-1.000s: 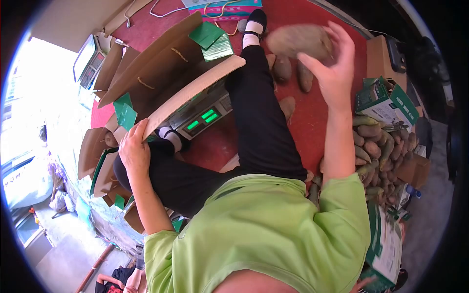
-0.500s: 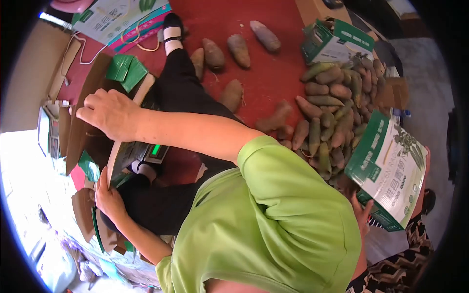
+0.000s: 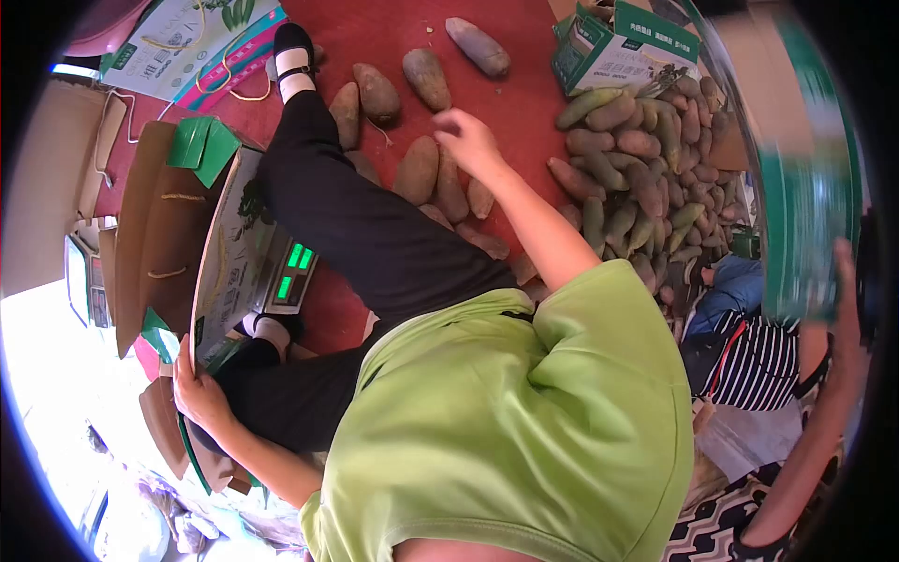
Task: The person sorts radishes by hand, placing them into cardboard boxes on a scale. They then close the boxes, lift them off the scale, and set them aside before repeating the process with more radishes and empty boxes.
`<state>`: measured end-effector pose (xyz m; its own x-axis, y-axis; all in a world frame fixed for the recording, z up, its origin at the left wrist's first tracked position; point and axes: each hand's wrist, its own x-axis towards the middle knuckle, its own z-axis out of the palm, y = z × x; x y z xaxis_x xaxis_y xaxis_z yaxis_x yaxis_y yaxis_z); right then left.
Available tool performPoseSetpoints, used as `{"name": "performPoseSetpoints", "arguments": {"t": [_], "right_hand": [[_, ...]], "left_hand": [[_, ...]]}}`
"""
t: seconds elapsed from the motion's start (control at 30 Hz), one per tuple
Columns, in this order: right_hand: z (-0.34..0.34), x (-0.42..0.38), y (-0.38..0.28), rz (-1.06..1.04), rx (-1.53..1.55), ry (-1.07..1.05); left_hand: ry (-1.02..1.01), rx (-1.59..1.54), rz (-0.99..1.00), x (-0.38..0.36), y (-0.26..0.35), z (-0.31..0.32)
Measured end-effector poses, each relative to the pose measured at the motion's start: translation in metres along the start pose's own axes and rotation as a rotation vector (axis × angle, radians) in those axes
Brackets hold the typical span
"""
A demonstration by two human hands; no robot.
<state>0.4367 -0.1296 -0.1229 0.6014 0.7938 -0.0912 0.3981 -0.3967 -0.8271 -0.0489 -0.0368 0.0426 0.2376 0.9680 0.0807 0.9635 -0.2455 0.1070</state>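
My left hand [image 3: 198,389] is closed on the lower edge of an open cardboard box [image 3: 225,253] with a printed side and green flaps. The box stands tilted by a weighing scale [image 3: 292,272] with lit green digits; what is inside is hidden. My right hand [image 3: 465,142] hangs over the red floor, fingers loosely apart and nothing visible in them. Just beyond its fingertips lies a long radish [image 3: 427,79]. More radishes, such as a brownish one [image 3: 417,170], lie below and left of that hand.
A large heap of radishes [image 3: 646,178] spreads at right, below a green-and-white box [image 3: 626,51]. Another person's arm [image 3: 824,421] holds a motion-blurred green box [image 3: 810,206] at far right. Printed cartons [image 3: 178,47] stand at upper left. My outstretched leg [image 3: 375,206] crosses the floor.
My right hand has left the top of the cardboard box and swung right, over the radishes on the floor. My left hand stays on the box. The other person's box has moved up and right.
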Motion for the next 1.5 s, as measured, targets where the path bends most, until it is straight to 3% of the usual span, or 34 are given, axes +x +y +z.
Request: {"name": "performPoseSetpoints", "arguments": {"t": [0.13,0.23,0.47,0.5,0.6,0.7,0.83,0.93,1.03,1.13,1.23,1.27,1.4,1.47,1.5], "right_hand": [[-0.008,-0.053,0.127,0.322,-0.244,-0.124],[-0.002,-0.091,0.173,0.605,-0.381,-0.147],[0.023,-0.109,0.198,0.621,-0.278,-0.093],[0.031,-0.101,0.203,0.551,-0.251,-0.121],[0.037,-0.074,0.171,0.683,-0.223,-0.248],[0.050,-0.062,0.145,0.681,-0.327,-0.240],[0.067,-0.060,0.143,0.685,-0.338,-0.334],[0.078,-0.062,0.151,0.607,-0.373,-0.272],[0.074,-0.056,0.145,0.689,-0.357,-0.282],[0.064,-0.055,0.147,0.738,-0.256,-0.297],[0.051,-0.054,0.138,1.076,0.392,-0.227],[0.043,-0.052,0.136,1.088,0.483,-0.289],[0.019,-0.050,0.104,1.026,0.611,-0.235],[0.002,-0.040,0.062,0.811,0.603,-0.228],[-0.003,-0.033,0.048,0.808,0.602,-0.232]], "left_hand": [[-0.003,0.006,0.010,0.001,0.008,-0.004],[0.000,0.000,-0.009,0.002,0.010,-0.004],[0.006,0.008,-0.001,0.001,0.007,-0.001],[0.012,0.002,0.002,0.001,0.006,-0.001],[-0.004,0.031,-0.021,0.002,0.009,-0.003],[0.012,0.019,-0.004,0.001,0.008,-0.002],[-0.004,0.004,-0.007,0.003,0.011,-0.004],[-0.010,0.015,-0.028,0.004,0.017,-0.006],[-0.027,0.037,-0.060,0.004,0.011,-0.004],[-0.017,0.048,-0.073,0.005,0.017,-0.008],[-0.007,0.018,-0.060,0.007,0.022,-0.012],[-0.003,0.023,-0.055,0.007,0.022,-0.012],[-0.003,0.054,-0.054,0.006,0.021,-0.013],[-0.014,0.035,-0.086,0.007,0.025,-0.016],[-0.028,0.012,-0.109,0.008,0.027,-0.017]]}}
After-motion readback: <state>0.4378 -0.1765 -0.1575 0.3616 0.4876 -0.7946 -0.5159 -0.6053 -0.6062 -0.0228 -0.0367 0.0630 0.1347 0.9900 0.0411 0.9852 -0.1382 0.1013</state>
